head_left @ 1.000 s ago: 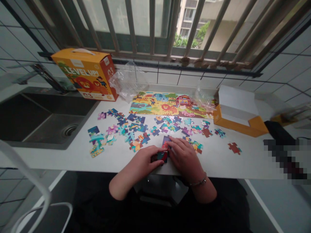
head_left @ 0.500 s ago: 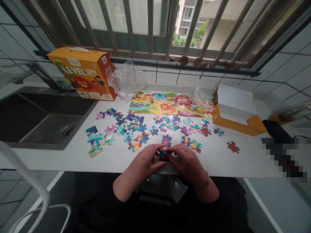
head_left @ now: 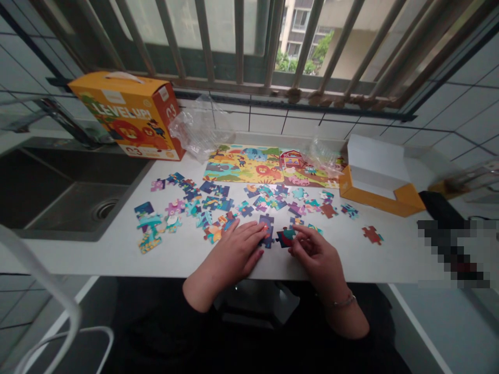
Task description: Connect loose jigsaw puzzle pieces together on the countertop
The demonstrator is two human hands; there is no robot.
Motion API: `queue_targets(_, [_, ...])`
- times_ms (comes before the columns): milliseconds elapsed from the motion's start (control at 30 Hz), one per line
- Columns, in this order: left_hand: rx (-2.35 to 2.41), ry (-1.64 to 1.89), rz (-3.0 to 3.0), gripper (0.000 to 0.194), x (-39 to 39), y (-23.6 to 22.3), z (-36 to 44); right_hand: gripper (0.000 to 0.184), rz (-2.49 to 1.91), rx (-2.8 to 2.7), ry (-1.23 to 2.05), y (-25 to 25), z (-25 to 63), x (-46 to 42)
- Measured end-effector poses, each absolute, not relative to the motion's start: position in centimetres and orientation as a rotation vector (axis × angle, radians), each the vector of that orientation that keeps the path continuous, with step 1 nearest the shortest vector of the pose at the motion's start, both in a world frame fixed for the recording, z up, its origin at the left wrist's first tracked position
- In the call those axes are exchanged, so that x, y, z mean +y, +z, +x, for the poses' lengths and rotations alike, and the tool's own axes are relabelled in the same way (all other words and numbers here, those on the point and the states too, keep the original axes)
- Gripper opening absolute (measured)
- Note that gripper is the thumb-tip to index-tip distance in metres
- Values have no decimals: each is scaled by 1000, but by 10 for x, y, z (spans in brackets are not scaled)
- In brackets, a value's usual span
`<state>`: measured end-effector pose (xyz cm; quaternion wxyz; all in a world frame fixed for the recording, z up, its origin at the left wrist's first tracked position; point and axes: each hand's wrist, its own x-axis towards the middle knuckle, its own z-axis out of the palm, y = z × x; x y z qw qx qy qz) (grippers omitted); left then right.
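Observation:
A tall dark-blue puzzle piece (head_left: 268, 236) with a red figure on it lies on the white counter. My left hand (head_left: 237, 246) rests flat beside it, fingers stretched out and their tips touching its left edge. To the right, a dark puzzle piece (head_left: 285, 237) with teal and red on it is pinched at its right end by my right hand (head_left: 317, 253). A narrow gap separates the two pieces. Behind my right fingers, other puzzle pieces (head_left: 315, 228) are partly hidden.
Several loose puzzle pieces (head_left: 214, 202) spread across the counter, with joined ones (head_left: 149, 228) at left and a brown piece (head_left: 372, 235) at right. Farther back are picture sheets (head_left: 245, 165), plastic wrap (head_left: 200, 130), an orange carton (head_left: 128, 117) and an open box (head_left: 382, 192). A sink (head_left: 78, 208) is left.
My hands were together over a red-and-teal piece just below the blue one. My right hand has moved right with that piece, away from the blue piece; my left fingers have straightened.

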<state>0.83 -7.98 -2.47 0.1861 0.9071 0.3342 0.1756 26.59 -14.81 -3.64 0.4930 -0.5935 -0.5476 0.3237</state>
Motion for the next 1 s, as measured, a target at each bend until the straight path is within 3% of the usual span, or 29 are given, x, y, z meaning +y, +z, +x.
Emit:
queue_targets(300, [854, 559, 2562, 49, -82, -19, 5, 33, -1545, -1270, 840, -41, 263, -146])
queue_targets(533, [897, 661, 2540, 34, -80, -32, 7, 28, -1625, -1506, 660, -26, 258, -146])
queue_targets(867, [916, 688, 2511, 35, -79, -29, 7, 33, -1607, -1872, 417, -35, 251, -146])
queue_targets(1000, [918, 690, 2496, 39, -81, -29, 7, 25, -1517, -1988, 313, -34, 251, -147])
